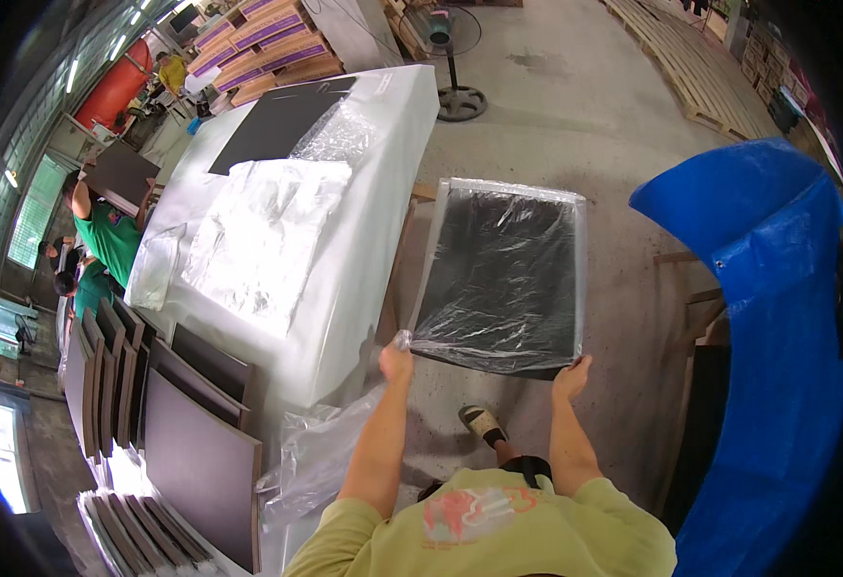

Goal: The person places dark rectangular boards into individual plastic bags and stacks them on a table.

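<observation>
A flat, rectangular black panel [503, 274] lies within a clear, glossy, wrinkled plastic sleeve [580, 269], before the person, between a broad white-covered bench [349, 279] and smooth blue plastic sheeting [777, 385]. The left hand [396, 362] has its fingers closed on bunched film at the near left corner; the right hand's [570, 380] fingers pinch the near right corner.

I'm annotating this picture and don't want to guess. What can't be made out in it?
All in the head view:
Underside of the bagged panel: hidden by its upper face.
Whether the right hand reaches beneath it: hidden by the panel's edge.
What is under the blue sheet: covered by the sheet.
What the far person in yellow is doing: too small.
</observation>
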{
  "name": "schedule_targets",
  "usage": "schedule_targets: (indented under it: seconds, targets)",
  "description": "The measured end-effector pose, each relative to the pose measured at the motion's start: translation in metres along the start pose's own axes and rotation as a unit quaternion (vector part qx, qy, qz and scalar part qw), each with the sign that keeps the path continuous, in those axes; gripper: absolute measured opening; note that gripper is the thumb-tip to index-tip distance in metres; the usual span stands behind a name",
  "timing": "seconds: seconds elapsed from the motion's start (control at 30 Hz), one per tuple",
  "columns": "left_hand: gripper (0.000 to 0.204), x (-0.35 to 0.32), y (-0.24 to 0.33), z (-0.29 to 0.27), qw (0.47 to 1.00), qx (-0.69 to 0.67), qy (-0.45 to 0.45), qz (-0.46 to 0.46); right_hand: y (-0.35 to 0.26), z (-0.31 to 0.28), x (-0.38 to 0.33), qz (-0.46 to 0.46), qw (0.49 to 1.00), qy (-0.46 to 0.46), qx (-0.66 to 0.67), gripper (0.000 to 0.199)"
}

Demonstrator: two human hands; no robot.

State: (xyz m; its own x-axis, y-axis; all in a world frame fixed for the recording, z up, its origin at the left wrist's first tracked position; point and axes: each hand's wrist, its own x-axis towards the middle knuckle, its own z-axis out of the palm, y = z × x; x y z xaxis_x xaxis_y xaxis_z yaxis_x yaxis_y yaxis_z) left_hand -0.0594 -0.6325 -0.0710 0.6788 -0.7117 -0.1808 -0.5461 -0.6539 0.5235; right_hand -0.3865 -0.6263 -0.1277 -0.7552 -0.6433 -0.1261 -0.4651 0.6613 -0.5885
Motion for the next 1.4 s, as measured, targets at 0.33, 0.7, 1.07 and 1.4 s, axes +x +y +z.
schedule_targets:
  seconds: [0.33, 0.7, 1.07, 1.4]
  targets:
    - [0.035, 0.021, -0.054, 0.012, 0.991, -0.133, 0.003, -0.004, 0.013, 0.017, 0.013, -0.112, 0.99, -0.079, -0.03, 0.022]
    - [0.074, -0.134, -0.015, -0.101, 0.829, -0.505, -0.238, 0.027, -0.073, -0.063, -0.164, -0.273, 0.729, -0.573, 0.256, 0.038]
    - [0.046, -0.216, -0.07, -0.237, 0.829, -0.558, -0.01, 0.034, -0.166, -0.11, -0.315, -0.427, 0.455, -0.753, 0.208, 0.02]
    - [0.025, -0.281, -0.145, -0.277, 0.871, -0.466, 0.152, -0.027, -0.158, -0.18, -0.42, -0.525, 0.469, -0.694, 0.149, 0.018]
